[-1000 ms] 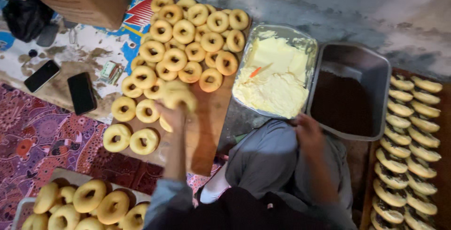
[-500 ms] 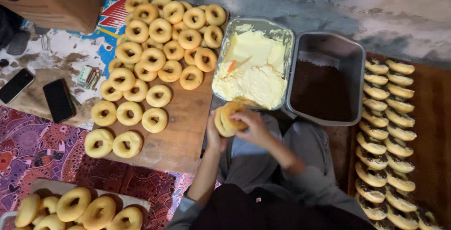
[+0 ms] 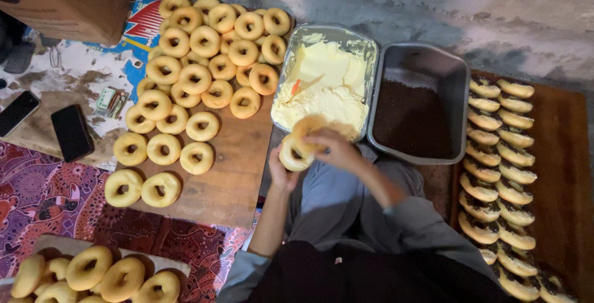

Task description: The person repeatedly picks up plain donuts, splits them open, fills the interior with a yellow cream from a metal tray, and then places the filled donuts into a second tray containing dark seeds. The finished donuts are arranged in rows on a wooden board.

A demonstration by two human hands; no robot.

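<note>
The left hand (image 3: 281, 170) is cupped closed under 1 half of a split doughnut (image 3: 294, 154), a pale ring with its hole showing; the right hand (image 3: 337, 147) is curled around the other half (image 3: 307, 126), pinching it just above and touching the first; both halves sit over the person's lap in grey trousers, at the near edge of the metal tray of pale yellow cream (image 3: 325, 86); an orange-handled spreader (image 3: 297, 86) lies in the cream; just right of it, touching side to side, stands a grey tin of dark brown sprinkles (image 3: 414, 117); to the left a wooden board (image 3: 232, 179) carries many plain ring doughnuts (image 3: 192, 80), piled at its far end and loose in pairs near its front; on the right a wooden surface (image 3: 560, 154) bears 2 columns of filled doughnuts (image 3: 498, 173) with dark edges; far left, 2 dark phones (image 3: 46, 123) lie on the floor; at bottom left, more plain rings (image 3: 93, 275) fill a tray.
</note>
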